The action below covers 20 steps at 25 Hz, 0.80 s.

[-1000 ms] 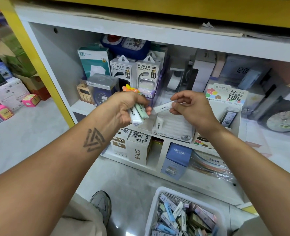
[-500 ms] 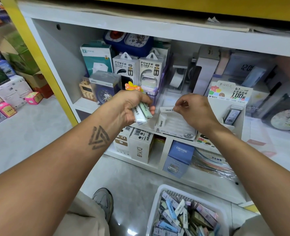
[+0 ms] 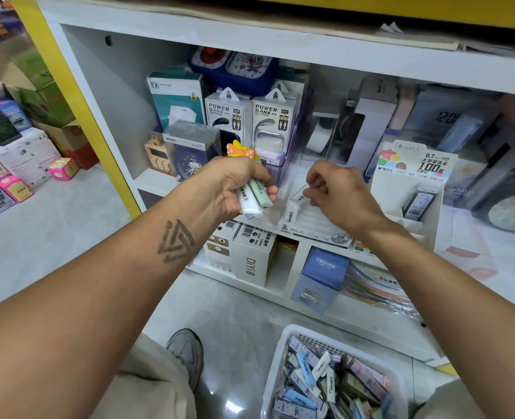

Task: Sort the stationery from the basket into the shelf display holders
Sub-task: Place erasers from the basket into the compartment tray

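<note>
white box (image 3: 298,195) pinched in right hand (image 3: 337,195), just over white display holder (image 3: 316,220) on shelf | left hand (image 3: 238,184) curled round pale boxes (image 3: 254,199), left of holder | basket (image 3: 283,370) of boxes on floor below holder

Bright, even indoor light — sharp in the middle, soft toward the edges.

You get soft shadows only inside the shelf (image 3: 165,189) recess at upper centre, and a white glare spot on the glossy floor (image 3: 232,405) at bottom centre. Wide-angle bending curves the yellow post (image 3: 78,116) at upper left — your forearms balloon in the lower corners. The far right of the frame looks hazy and washed-out, the far left blurred.
</note>
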Available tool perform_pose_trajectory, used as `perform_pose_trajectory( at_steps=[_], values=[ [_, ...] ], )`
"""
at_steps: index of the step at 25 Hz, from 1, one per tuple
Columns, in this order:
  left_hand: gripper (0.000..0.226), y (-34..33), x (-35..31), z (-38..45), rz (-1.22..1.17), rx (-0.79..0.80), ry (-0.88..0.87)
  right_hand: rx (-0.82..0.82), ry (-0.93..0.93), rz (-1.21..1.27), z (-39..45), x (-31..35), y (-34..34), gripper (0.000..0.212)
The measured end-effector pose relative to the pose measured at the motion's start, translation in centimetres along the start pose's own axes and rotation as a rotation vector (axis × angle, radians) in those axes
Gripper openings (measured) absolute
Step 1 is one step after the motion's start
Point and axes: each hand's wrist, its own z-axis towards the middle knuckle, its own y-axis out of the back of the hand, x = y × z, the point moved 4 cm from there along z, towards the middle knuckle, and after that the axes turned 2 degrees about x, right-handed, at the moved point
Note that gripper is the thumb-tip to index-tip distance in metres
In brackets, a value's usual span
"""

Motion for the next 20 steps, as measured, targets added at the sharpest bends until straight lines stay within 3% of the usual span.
perform_pose_trajectory(
  at_steps=[13, 18, 20],
  values=[
    [0.015, -0.1, 0.0, -0.1, -0.012, 0.003, -0.009, 0.085, 0.147, -0.126, -0.4, 1.2, -0.2, 0.004],
    [0.012, -1.0, 0.2, -0.1, -0.033, 0.032, 0.010, 0.145, 0.101, -0.174, -0.8, 1.9, -0.2, 0.028],
    [0.009, -1.8, 0.2, 0.0, -0.039, 0.060, 0.008, 0.080, -0.009, 0.063, -0.9, 2.2, 0.8, 0.022]
  ],
)
